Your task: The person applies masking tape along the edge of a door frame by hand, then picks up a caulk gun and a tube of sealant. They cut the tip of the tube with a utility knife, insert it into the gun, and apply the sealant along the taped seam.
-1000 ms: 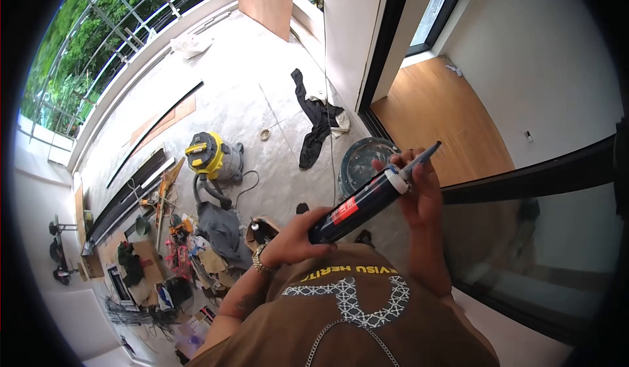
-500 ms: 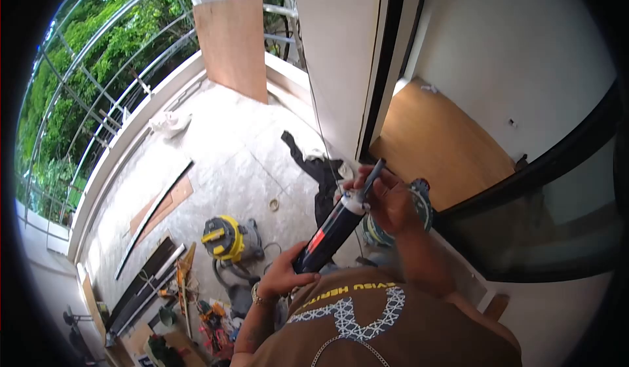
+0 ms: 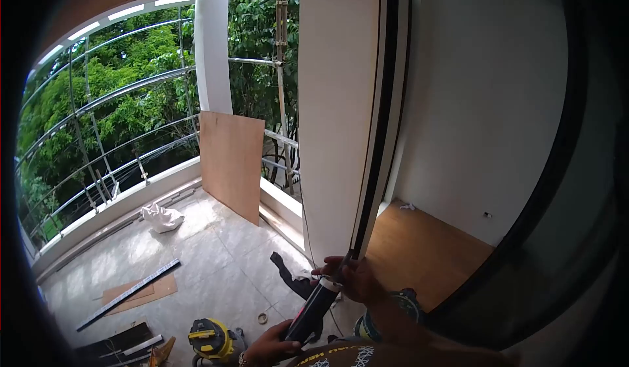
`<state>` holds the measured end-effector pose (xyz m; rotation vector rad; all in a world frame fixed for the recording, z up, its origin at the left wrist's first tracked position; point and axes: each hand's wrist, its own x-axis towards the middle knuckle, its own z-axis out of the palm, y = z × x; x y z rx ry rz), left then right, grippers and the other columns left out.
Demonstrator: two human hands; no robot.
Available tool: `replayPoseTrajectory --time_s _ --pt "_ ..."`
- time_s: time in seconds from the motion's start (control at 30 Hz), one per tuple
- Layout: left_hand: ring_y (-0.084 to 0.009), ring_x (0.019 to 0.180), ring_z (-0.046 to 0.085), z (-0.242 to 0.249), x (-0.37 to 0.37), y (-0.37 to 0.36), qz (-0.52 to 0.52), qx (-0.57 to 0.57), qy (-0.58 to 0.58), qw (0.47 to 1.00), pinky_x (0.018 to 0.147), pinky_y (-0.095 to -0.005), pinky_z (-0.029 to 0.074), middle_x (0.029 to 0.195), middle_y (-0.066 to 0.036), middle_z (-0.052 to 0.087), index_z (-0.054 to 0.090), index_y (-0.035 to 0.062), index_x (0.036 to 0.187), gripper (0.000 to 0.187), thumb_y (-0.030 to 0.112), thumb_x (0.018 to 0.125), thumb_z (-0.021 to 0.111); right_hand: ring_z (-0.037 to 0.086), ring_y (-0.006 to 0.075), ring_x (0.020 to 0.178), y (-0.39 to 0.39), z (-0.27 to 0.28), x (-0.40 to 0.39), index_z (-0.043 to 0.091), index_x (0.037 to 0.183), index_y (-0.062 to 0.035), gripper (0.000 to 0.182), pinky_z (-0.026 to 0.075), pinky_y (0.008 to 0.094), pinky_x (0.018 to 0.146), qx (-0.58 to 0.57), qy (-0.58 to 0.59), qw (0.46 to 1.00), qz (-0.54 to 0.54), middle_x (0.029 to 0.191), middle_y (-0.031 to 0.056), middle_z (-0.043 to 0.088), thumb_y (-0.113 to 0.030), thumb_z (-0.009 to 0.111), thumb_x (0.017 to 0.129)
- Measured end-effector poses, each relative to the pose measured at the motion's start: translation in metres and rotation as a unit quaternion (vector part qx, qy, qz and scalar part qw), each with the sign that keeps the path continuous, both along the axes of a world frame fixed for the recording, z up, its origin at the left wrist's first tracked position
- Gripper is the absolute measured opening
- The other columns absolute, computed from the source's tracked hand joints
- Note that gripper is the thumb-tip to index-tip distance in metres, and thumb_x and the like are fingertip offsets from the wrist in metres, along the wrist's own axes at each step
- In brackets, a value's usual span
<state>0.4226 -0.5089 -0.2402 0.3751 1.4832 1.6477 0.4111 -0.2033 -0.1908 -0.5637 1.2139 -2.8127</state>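
Observation:
A dark sealant cartridge (image 3: pixel 309 316) with a pale top end is held at a slant in front of my body. My left hand (image 3: pixel 270 346) is wrapped around its lower part. At the upper end, the fingers of my right hand (image 3: pixel 362 282) close around the dark nozzle (image 3: pixel 348 262). Some of those fingertips are shaded and partly hidden. Behind the hands, a black cloth (image 3: pixel 287 275) lies on the floor close to the wall.
A yellow and black vacuum cleaner (image 3: pixel 213 342) stands at lower left, near a tape roll (image 3: pixel 263 318). A long strip (image 3: pixel 131 293) lies over thin boards. A plywood sheet (image 3: pixel 231 167) leans by the railing, near a white bag (image 3: pixel 162 218). A black door frame (image 3: pixel 386 92) rises at right.
The view has tilted up, so the hands and cartridge sit lower in the picture and more trees and railing show. Both hands keep their hold on the cartridge and nozzle.

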Motion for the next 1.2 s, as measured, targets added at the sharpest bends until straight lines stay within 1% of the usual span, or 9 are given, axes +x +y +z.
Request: replayPoseTrajectory --time_s 0.07,0.1,0.23,0.43,0.53,0.63,0.73,0.87,1.2 --pt "-0.027 0.11 0.065 0.014 0.0 -0.005 0.026 0.047 -0.132 0.99 0.101 -0.0439 0.054 0.122 -0.018 0.061 0.038 -0.0038 0.147 0.089 0.021 0.078 0.088 0.052 0.0378 0.136 -0.004 0.0 -0.007 0.057 0.132 -0.0001 0.04 0.043 0.0661 0.111 -0.002 0.063 0.996 0.057 0.115 0.0144 0.07 -0.029 0.056 0.105" --pt "-0.0222 0.088 0.065 0.023 0.012 0.0 0.026 0.139 -0.024 0.99 0.072 -0.0431 0.053 0.103 -0.011 0.066 0.051 0.0013 0.141 0.053 0.02 0.094 0.065 0.056 0.0396 0.131 -0.007 -0.008 -0.015 0.058 0.13 -0.0003 0.036 0.044 0.0597 0.112 -0.02 0.091 0.994 0.054 0.114 0.0176 0.068 -0.026 0.056 0.105" --pt "-0.0109 0.077 0.056 0.017 -0.01 -0.003 0.038 0.026 0.038 0.998 0.066 -0.0347 0.054 0.096 -0.001 0.057 0.043 0.0018 0.148 0.073 0.018 0.085 0.077 0.054 0.0397 0.134 -0.014 -0.025 -0.043 0.058 0.13 0.0005 0.037 0.042 0.0602 0.114 -0.027 0.007 1.0 0.0 0.117 0.017 0.067 -0.027 0.056 0.105" --pt "-0.0098 0.069 0.053 0.013 -0.049 0.005 0.014 0.137 -0.089 0.987 0.113 -0.0372 0.046 0.09 0.0 0.056 0.04 0.0045 0.15 0.081 0.024 0.083 0.081 0.051 0.0373 0.138 -0.041 0.019 -0.056 0.049 0.132 -0.0053 0.052 0.034 0.0672 0.117 -0.138 -0.147 0.968 0.148 0.121 0.0164 0.067 -0.029 0.074 0.094" --pt "-0.0207 0.106 0.064 0.008 -0.09 0.009 -0.012 0.11 -0.224 0.968 0.094 -0.0332 0.052 0.119 -0.014 0.064 0.046 0.0005 0.141 0.075 0.022 0.081 0.085 0.06 0.0331 0.127 -0.058 -0.035 -0.085 0.05 0.124 -0.0075 0.05 0.039 0.059 0.116 -0.07 0.12 0.974 0.18 0.112 0.0158 0.067 -0.016 0.082 0.086" --pt "-0.0242 0.107 0.063 0.028 -0.135 0.034 0.149 0.049 0.195 0.968 0.096 -0.0363 0.05 0.121 -0.016 0.061 0.049 0.0002 0.131 0.056 0.015 0.086 0.079 0.069 0.0276 0.1 -0.045 -0.003 -0.125 0.051 0.114 -0.0069 0.032 0.055 0.0443 0.093 -0.148 0.026 0.987 0.054 0.097 0.0119 0.064 -0.002 0.067 0.086" --pt "-0.0186 0.095 0.059 0.067 -0.15 0.053 0.346 -0.031 0.513 0.785 0.087 -0.0329 0.048 0.112 -0.013 0.061 0.056 0.0004 0.115 0.03 0.01 0.09 0.07 0.068 0.0266 0.091 0.006 0.048 -0.186 0.052 0.111 -0.0077 0.03 0.058 0.0435 0.087 -0.099 -0.006 0.988 -0.12 0.093 0.0115 0.062 -0.008 0.064 0.083" --pt "-0.016 0.098 0.062 0.05 -0.18 0.078 0.177 -0.031 0.179 0.967 0.072 -0.0319 0.053 0.113 -0.013 0.065 0.057 -0.0038 0.121 0.049 0.038 0.098 0.069 0.069 0.0254 0.088 0.052 0.105 -0.246 0.052 0.107 -0.007 0.028 0.06 0.0419 0.082 -0.089 0.009 0.974 -0.208 0.092 0.0101 0.063 -0.011 0.068 0.085" --pt "-0.039 0.123 0.062 0.068 -0.298 0.16 0.203 0.359 0.132 0.901 0.104 -0.0617 0.049 0.138 -0.018 0.059 0.05 0.0048 0.139 0.054 0.036 0.098 0.068 0.069 0.0257 0.09 0.051 0.143 -0.336 0.056 0.112 -0.0026 0.032 0.057 0.0446 0.086 -0.142 -0.008 0.985 -0.099 0.098 0.0128 0.065 -0.022 0.064 0.088"
